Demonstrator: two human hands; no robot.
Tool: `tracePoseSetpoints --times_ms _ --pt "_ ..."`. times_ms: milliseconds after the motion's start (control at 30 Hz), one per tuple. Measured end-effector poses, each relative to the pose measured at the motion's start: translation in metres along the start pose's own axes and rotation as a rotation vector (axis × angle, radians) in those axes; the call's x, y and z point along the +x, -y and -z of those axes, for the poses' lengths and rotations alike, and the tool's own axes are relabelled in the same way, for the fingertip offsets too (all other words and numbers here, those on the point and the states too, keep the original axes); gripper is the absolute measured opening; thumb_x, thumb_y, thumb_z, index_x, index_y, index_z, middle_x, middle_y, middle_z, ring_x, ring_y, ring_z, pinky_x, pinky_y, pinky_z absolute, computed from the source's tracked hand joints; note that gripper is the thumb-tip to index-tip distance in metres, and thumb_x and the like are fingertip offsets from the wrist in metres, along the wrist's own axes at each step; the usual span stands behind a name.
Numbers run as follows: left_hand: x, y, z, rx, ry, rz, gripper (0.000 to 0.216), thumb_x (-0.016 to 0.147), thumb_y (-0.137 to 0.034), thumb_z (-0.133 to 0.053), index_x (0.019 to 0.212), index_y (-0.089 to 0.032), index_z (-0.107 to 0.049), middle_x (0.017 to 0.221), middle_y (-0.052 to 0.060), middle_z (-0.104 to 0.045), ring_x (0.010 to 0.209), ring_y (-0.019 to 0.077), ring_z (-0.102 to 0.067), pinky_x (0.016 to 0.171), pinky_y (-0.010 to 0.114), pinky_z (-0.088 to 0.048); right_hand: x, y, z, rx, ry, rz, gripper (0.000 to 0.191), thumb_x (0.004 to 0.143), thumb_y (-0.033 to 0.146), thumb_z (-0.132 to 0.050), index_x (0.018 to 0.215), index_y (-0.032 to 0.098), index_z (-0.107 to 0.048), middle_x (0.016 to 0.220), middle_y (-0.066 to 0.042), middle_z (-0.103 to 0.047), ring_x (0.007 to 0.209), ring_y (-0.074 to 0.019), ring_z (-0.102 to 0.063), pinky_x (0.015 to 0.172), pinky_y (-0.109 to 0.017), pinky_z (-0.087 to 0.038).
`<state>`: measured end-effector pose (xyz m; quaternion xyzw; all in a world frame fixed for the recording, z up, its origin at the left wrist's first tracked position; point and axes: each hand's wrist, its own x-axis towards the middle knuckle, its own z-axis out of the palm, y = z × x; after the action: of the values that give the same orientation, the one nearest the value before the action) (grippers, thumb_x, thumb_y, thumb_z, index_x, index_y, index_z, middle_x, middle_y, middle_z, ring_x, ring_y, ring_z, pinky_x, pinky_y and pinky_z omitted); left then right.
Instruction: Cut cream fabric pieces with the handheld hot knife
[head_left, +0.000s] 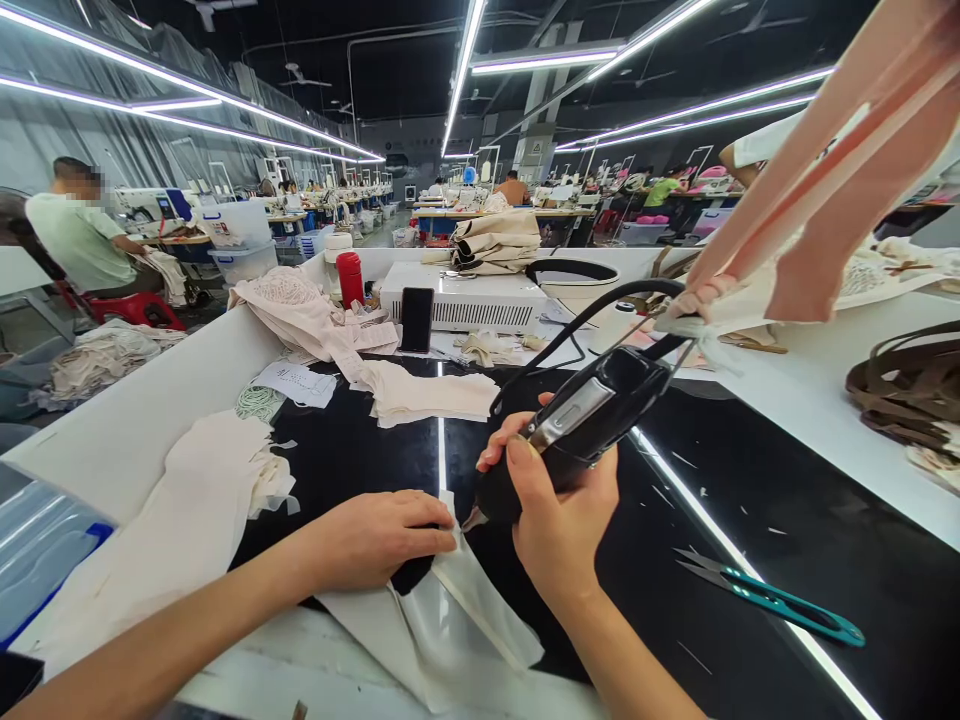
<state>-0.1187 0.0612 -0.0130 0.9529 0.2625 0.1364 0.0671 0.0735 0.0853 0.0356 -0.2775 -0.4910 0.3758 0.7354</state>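
A black corded hand-held power tool [600, 405] with a metal lever is gripped in my right hand [559, 510]. Its lower end is down at the black work surface, right beside a cream fabric piece [480, 595]. My left hand [382, 540] has its fingers closed at the top end of that fabric, close to the tool's tip. The fabric hangs over the front edge of the table. Pink cloth strips [750, 240] are tied to the tool's upper end from above. What lies under the tool's tip is hidden.
Teal thread snips [780, 600] lie on the right. Cream fabric pieces are stacked at the left [202, 490] and back [427, 390]. Behind stand a phone [416, 320], a white vented box [465, 300] and a red bottle [349, 278]. A seated person [82, 230] works far left.
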Motion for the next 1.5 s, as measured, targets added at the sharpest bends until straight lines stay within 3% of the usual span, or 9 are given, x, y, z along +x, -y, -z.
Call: tracePoseSetpoints --times_ms 1333,1500 --pt "-0.0032 -0.0005 0.0018 -0.036 0.017 0.066 0.053 0.088 0.006 -0.047 0.132 -0.018 -0.064 0.143 0.011 -0.064 0.128 0.0273 -0.064 0.108 0.039 -0.056 -0.0046 0.0024 0.0007 -0.058 0.042 0.027 0.024 0.088 0.025 -0.076 0.100 0.027 -0.056 0.079 0.007 -0.068 0.057 -0.0107 -0.064 0.056 -0.025 -0.058" --pt "-0.0045 -0.0002 0.0059 -0.094 -0.010 0.087 0.046 0.094 0.003 -0.047 0.130 -0.017 -0.067 0.141 0.012 -0.065 0.125 0.0260 -0.067 0.108 0.037 -0.056 -0.0008 0.0064 0.0014 -0.060 0.017 0.019 0.027 0.085 0.029 -0.078 0.099 0.027 -0.055 0.078 0.006 -0.068 0.056 -0.0122 -0.064 0.055 -0.028 -0.058"
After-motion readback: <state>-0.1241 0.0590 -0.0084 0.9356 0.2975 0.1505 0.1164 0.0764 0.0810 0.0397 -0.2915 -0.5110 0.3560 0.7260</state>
